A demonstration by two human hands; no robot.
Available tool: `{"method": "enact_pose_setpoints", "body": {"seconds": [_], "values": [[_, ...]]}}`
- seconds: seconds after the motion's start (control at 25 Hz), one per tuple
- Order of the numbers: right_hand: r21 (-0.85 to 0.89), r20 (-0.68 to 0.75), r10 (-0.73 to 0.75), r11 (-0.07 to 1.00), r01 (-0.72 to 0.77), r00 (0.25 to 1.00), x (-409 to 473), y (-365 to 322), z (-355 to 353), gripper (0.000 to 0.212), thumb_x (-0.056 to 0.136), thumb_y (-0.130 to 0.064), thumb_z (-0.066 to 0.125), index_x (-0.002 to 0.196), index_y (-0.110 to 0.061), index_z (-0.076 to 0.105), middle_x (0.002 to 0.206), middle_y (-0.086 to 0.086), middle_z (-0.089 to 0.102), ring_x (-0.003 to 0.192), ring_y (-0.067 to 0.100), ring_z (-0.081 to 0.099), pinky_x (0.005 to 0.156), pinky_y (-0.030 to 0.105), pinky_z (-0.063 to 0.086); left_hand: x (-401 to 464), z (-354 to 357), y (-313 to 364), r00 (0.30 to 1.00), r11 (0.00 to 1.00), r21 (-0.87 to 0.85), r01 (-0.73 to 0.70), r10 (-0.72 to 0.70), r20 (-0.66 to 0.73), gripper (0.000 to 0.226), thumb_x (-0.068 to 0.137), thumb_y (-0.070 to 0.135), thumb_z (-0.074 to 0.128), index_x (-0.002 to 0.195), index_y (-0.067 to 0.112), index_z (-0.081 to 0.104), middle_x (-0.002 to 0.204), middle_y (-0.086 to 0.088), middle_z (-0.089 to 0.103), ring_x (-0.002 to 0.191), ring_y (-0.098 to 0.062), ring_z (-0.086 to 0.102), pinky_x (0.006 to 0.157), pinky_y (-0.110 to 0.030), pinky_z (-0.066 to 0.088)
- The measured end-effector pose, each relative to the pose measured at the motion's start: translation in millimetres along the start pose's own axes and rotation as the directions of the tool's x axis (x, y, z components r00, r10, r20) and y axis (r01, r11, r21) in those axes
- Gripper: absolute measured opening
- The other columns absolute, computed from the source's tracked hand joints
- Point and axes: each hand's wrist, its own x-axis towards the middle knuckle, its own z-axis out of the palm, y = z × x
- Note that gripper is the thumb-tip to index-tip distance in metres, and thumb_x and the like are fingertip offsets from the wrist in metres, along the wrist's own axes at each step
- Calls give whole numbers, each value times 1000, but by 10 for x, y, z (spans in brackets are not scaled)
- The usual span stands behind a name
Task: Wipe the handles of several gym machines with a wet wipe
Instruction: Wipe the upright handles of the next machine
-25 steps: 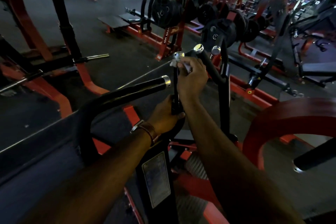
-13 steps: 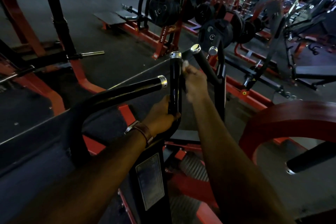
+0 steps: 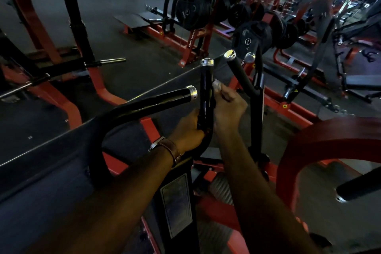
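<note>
An upright black handle (image 3: pixel 206 80) with a silver end cap stands in the middle of the view. My left hand (image 3: pixel 188 130) grips its lower part, a watch on that wrist. My right hand (image 3: pixel 227 107) holds a small white wet wipe (image 3: pixel 216 84) against the handle's right side, about halfway up; most of the wipe is hidden in the fingers. A second black handle (image 3: pixel 165 99) curves out to the left, and a third (image 3: pixel 239 74) slants up to the right.
A red curved frame (image 3: pixel 329 136) rises at the right, with another black grip (image 3: pixel 358 189) below it. Racks of black weight plates (image 3: pixel 193 13) and red machine frames fill the far floor. A steel bar end (image 3: pixel 112 60) sticks out at the left.
My right hand with the wipe has slid down the upright handle, from its silver cap to mid-height. My left hand has kept its grip lower on the handle.
</note>
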Motion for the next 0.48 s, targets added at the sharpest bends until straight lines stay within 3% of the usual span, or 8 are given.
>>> {"method": "enact_pose_setpoints", "body": {"seconds": [0.08, 0.16, 0.24, 0.28, 0.4, 0.48], "values": [[-228, -49, -327, 924, 308, 944, -59, 74, 23, 15, 86, -3, 71, 100, -5, 77, 95, 1, 77, 92, 8, 72, 90, 32, 57, 12, 5, -2, 1000, 1000, 11, -5, 5, 0, 45, 91, 7, 63, 131, 23, 53, 121, 0, 65, 109, -16, 62, 93, -33, 50], [-365, 44, -513, 791, 492, 857, 189, -49, 168, 13, 87, -5, 70, 98, -7, 76, 96, 0, 76, 91, 1, 70, 88, 26, 56, 1, 13, 2, 1000, 1000, 4, -2, 2, -15, 46, 90, 5, 65, 131, 20, 53, 121, -1, 66, 109, -17, 63, 94, -35, 52], [-492, 161, -526, 691, 530, 835, 390, -257, 291, 12, 91, -7, 66, 100, -6, 74, 102, -1, 72, 90, -6, 63, 85, 9, 48, 0, 18, 3, 1000, 1000, -13, 4, -4, -28, 45, 88, 9, 71, 129, 18, 55, 122, -3, 66, 111, -19, 63, 99, -38, 52], [-555, 214, -523, 630, 543, 825, 417, -299, 300, 14, 93, -10, 63, 102, -8, 73, 105, -1, 70, 93, -4, 61, 85, 7, 44, 2, 21, 0, 1000, 1000, -9, 6, -6, -29, 44, 88, 11, 72, 128, 17, 55, 122, -3, 66, 110, -18, 63, 99, -38, 51], [-630, 397, -545, 423, 651, 738, 180, -145, 83, 25, 93, -25, 53, 99, -12, 73, 102, 3, 68, 98, 17, 63, 82, 25, 47, -1, 12, -4, 1000, 1000, -8, -4, 4, -31, 41, 86, 13, 73, 124, 20, 57, 116, 3, 67, 107, -16, 63, 95, -33, 51], [-611, 497, -578, 296, 734, 647, 2, 50, -131, 21, 89, -21, 57, 95, -11, 75, 95, 4, 67, 90, 20, 62, 75, 26, 48, -10, 5, 6, 999, 1000, -19, -14, 13, -31, 40, 85, 12, 73, 121, 22, 58, 113, 8, 65, 106, -12, 62, 93, -30, 48]]}}
